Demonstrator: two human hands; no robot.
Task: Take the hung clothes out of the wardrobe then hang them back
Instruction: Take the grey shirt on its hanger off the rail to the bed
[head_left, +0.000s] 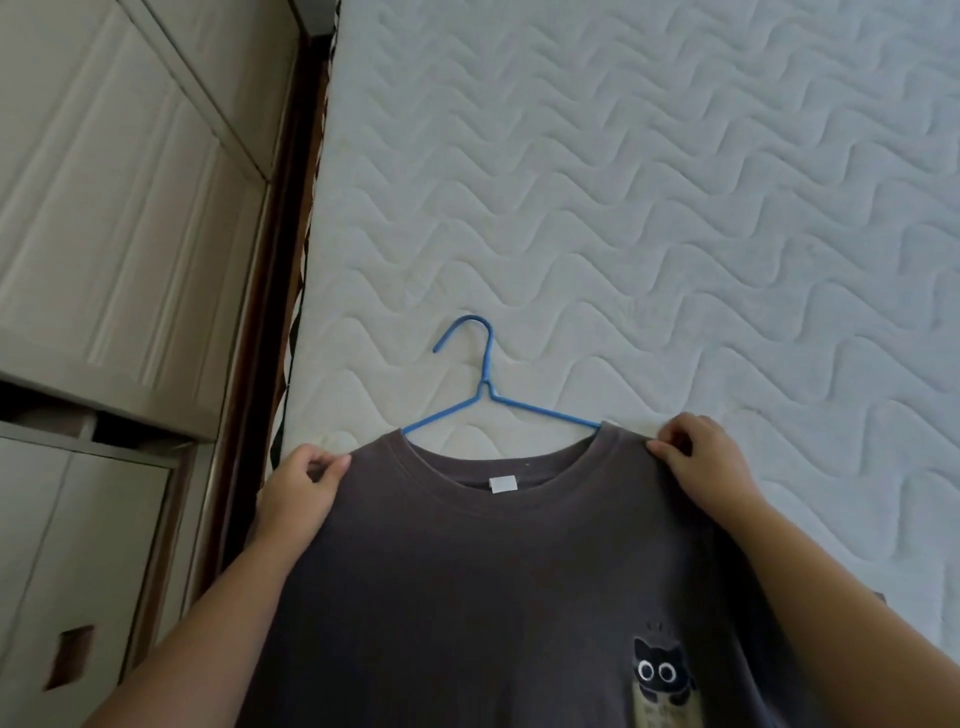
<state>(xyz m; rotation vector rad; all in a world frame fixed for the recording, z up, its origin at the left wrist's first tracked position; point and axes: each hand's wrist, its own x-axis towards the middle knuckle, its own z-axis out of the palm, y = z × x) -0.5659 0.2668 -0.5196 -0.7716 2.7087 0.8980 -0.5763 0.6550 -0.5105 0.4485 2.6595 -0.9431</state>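
Surface: a white quilted mattress (675, 208) is filling the upper and right part of what I am watching through the head camera, with wavy stitching running across it.

Left side: a cream wardrobe (104, 208) with panelled doors is standing beside the mattress, and a dark wooden strip (270, 312) is running between the two. Lower down, a pale panel with a small square cut-out (70, 657) is showing.

Item 1: a dark grey T-shirt (493, 571) is lying front-up on the mattress. Its collar is pointing away from me and its lower part is running out past the bottom edge. A white label (503, 484) is sitting inside the back of the collar. A cat print (660, 670) is showing toward the lower right of the cloth.

Item 2: a blue hanger (485, 384) is lying flat on the mattress. Both its arms are going in under the collar, and its hook is sticking out beyond it, with the tip pointing toward the wardrobe.

Item 3: the left hand (301, 488) is pinching the shirt's shoulder on the wardrobe side, thumb and curled fingers closing on the cloth.

Item 4: the right hand (701, 462) is pinching the opposite shoulder in the same way, just beside the spot where the hanger arm is entering the collar.
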